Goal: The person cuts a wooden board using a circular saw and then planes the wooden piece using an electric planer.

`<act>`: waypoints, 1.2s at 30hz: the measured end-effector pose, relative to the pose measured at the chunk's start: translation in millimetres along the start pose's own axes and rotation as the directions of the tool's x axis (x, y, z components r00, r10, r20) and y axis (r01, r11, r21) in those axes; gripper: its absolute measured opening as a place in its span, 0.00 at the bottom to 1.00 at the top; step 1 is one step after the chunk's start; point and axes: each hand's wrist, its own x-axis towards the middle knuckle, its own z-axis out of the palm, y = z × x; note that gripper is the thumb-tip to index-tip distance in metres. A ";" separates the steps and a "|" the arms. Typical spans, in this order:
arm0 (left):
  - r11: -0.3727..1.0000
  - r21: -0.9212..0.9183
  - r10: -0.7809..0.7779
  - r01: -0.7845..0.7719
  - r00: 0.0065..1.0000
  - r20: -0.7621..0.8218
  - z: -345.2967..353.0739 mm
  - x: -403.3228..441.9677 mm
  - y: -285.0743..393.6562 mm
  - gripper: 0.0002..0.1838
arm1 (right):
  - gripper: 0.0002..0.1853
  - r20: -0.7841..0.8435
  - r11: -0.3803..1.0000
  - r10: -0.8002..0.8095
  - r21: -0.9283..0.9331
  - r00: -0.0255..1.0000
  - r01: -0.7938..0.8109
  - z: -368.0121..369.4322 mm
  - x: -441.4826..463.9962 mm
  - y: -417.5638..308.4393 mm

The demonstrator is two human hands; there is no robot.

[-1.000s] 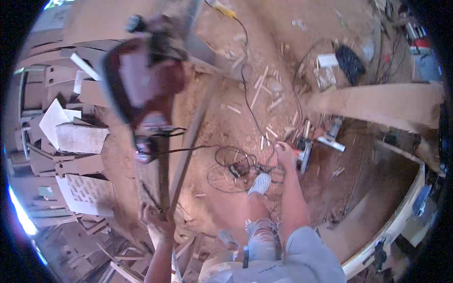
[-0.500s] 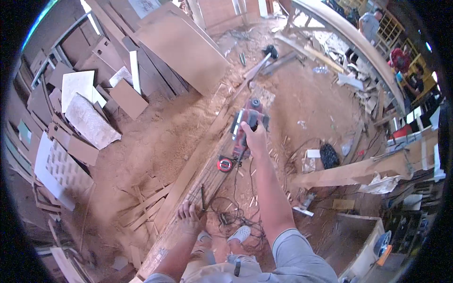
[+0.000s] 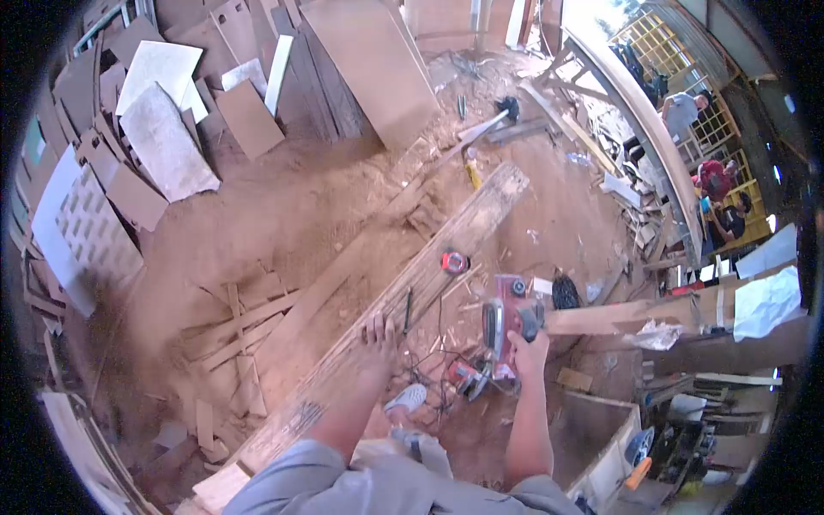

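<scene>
A red electric planer (image 3: 506, 318) is in my right hand (image 3: 527, 352), whose fingers wrap round its handle. The planer hangs over the floor, to the right of the long wooden beam (image 3: 468, 219). My left hand (image 3: 376, 336) rests on the beam's upper face with fingers spread. On the beam beyond that hand lies a red and black tape measure (image 3: 455, 263). A thin dark rod-like tool (image 3: 408, 309) lies close to my left fingertips. Below the planer, another red power tool (image 3: 466, 378) sits on the ground among cables.
Loose wood strips (image 3: 245, 335) lie on the dusty floor at left. Boards and sheets (image 3: 163, 137) lean along the far left. A thick plank (image 3: 609, 316) reaches in from the right, above a wooden box (image 3: 601, 421). Several people (image 3: 684, 113) are at the far right.
My right hand has carried the planer from above the beam to its right side. My left hand stays on the beam. The view has shifted, and the second red tool now shows.
</scene>
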 end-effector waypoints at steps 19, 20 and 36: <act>0.631 -0.764 -0.254 0.133 0.966 -0.041 -252.9 -197.7 -14.1 0.11 | 0.25 0.934 0.824 -0.129 -0.086 0.334 0.560 33.8 -286.5 34.6; 0.666 -0.732 -0.332 0.145 0.936 -0.117 -270.4 -219.2 -12.6 0.10 | 0.24 0.959 0.829 -0.129 -0.035 0.253 0.558 41.7 -298.1 33.3; 0.526 -0.021 -0.841 0.850 0.524 0.136 -296.9 -526.3 -211.8 0.45 | 0.21 0.995 0.646 -0.105 0.068 0.000 0.761 158.5 -408.5 59.3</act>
